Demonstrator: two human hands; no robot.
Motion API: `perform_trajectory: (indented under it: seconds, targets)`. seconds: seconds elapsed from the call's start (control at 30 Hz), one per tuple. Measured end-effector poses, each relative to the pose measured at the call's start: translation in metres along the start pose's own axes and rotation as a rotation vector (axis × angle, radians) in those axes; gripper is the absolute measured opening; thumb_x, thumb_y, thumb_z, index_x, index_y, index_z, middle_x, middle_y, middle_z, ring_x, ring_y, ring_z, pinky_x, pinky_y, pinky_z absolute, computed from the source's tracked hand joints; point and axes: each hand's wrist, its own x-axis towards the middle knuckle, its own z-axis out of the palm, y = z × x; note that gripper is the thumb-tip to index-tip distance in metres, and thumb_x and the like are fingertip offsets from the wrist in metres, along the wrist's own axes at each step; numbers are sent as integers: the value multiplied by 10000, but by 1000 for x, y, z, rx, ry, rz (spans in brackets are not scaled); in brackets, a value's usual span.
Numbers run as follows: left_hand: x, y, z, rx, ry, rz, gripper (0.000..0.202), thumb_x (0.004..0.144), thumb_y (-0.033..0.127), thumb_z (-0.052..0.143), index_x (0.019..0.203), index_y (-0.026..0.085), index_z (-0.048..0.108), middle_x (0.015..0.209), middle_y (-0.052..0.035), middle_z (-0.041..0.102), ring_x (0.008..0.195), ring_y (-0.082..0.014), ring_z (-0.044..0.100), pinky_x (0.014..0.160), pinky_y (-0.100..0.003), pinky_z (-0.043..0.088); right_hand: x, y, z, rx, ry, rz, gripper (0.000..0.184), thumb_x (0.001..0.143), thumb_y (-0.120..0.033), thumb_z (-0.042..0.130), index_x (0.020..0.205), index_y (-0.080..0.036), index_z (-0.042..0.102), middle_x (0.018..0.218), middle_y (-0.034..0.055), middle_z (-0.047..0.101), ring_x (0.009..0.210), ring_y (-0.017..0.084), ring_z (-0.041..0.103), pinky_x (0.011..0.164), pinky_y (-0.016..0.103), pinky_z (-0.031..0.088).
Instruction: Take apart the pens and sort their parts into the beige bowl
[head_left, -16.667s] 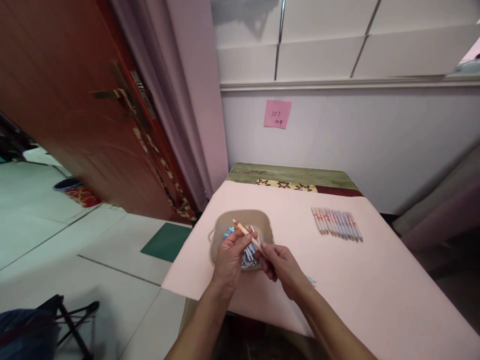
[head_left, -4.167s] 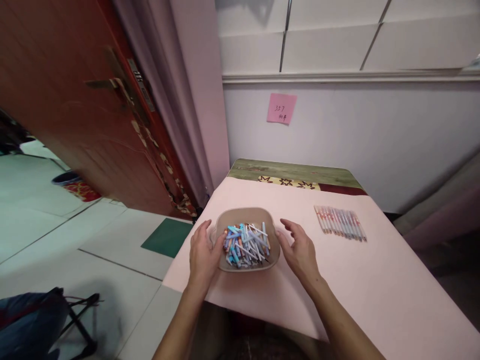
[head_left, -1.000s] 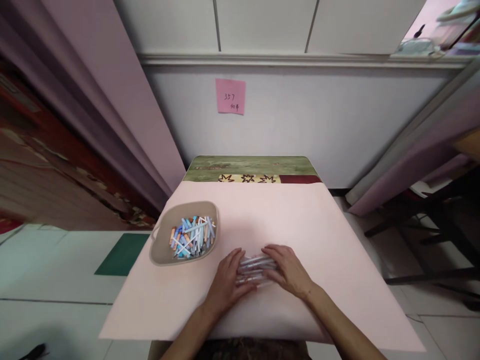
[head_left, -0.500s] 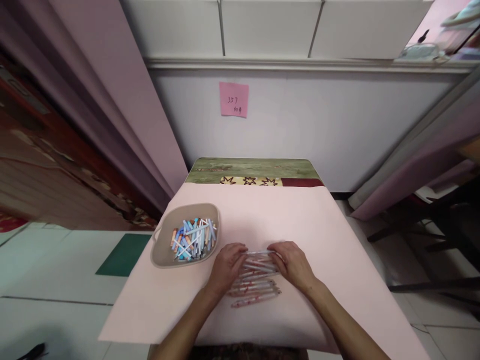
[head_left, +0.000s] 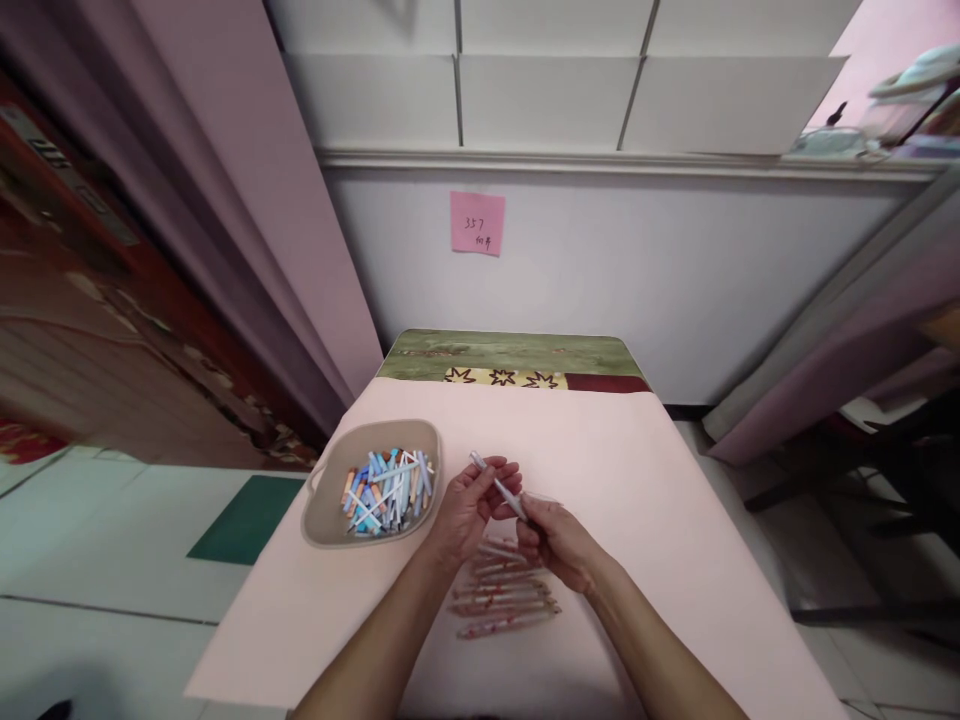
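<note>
Pink-covered table point(head_left: 637, 540) | right of bin point(head_left: 319, 515): left hand point(head_left: 463, 512), right hand point(head_left: 564, 545) pinching one pen point(head_left: 510, 497) | pen row point(head_left: 502, 600) front-right of bin | risk: either dipping could scatter row

Over the worktop point(head_left: 600, 440), the left hand point(head_left: 463, 512) and the right hand point(head_left: 562, 545) are bare, with slim, tapering fingers point(head_left: 507, 468) and rounded tips; the nails are too small to make out. The left forearm point(head_left: 382, 630) and the right forearm point(head_left: 645, 635) are uncovered too, lean and smooth, thickening gradually toward the worktop's near edge.
</note>
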Motion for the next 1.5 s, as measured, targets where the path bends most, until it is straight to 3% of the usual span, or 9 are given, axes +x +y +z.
perform_trajectory:
  seconds: [0.1, 0.3, 0.5, 0.67, 0.83, 1.0, 1.13, 1.3, 1.5]
  targets:
    - [5, -2, 2, 5, 33, 31, 248, 699, 237, 782, 873, 122, 648, 852, -99, 740, 739, -181, 703, 740, -311, 556, 3, -1, 0, -106, 30, -76, 474, 797, -615, 568, 865, -153, 647, 501, -67, 429, 430, 71, 373, 439, 199, 284]
    - [15, -11, 8, -30, 170, 135, 225, 687, 220, 794, 821, 116, 646, 790, -83, 733, 742, -165, 698, 821, -327, 551, 9, 2, -3, -573, 385, -411, 359, 695, -518, 712, 820, -185, 665, 633, 1, 626, 553, 128, 521, 500, 227, 391]
    - [20, -8, 11, -57, 168, 134, 190, 727, 198, 765, 853, 116, 649, 834, -90, 737, 772, -162, 701, 820, -309, 556, 11, 2, -2, -305, 337, -164, 540, 820, -662, 457, 771, -147, 614, 477, -16, 532, 390, 102, 465, 371, 203, 271]
    - [20, -7, 9, -64, 181, 152, 190, 732, 197, 763, 861, 111, 653, 832, -90, 736, 764, -162, 701, 825, -317, 559, 12, 2, -4, -238, 379, -322, 445, 606, -474, 797, 849, -189, 557, 634, -42, 584, 529, 95, 519, 442, 181, 375]
    - [19, -10, 10, -56, 184, 138, 205, 729, 211, 768, 869, 112, 656, 842, -96, 738, 767, -168, 704, 812, -317, 565, 13, 6, -4, -200, 332, -151, 498, 788, -645, 531, 814, -151, 593, 528, -25, 542, 387, 81, 450, 358, 185, 272]
    - [19, -10, 9, -51, 189, 145, 194, 739, 215, 758, 871, 114, 659, 850, -100, 740, 764, -170, 704, 798, -315, 571, 11, 8, -5, -198, 380, -296, 459, 611, -487, 786, 882, -196, 556, 691, -34, 598, 530, 96, 534, 431, 184, 402]
    - [18, -9, 9, -45, 180, 136, 194, 743, 212, 752, 877, 111, 654, 853, -101, 740, 760, -170, 704, 776, -303, 575, 11, 8, -4, -171, 335, -157, 469, 772, -619, 569, 835, -155, 596, 559, -23, 559, 398, 83, 464, 354, 183, 300]
    - [15, -10, 10, -60, 232, 138, 148, 754, 168, 734, 858, 110, 646, 812, -93, 737, 727, -166, 705, 745, -296, 583, 10, 9, -6, -227, 401, -311, 374, 662, -483, 754, 783, -167, 596, 616, -20, 577, 509, 108, 522, 458, 216, 407]
    - [15, -18, 8, -92, 309, 84, 96, 776, 135, 704, 839, 106, 638, 798, -102, 735, 715, -172, 708, 686, -290, 594, 3, 15, -10, -611, 631, -507, 261, 711, -430, 726, 762, -192, 631, 658, 3, 620, 579, 144, 524, 558, 262, 436]
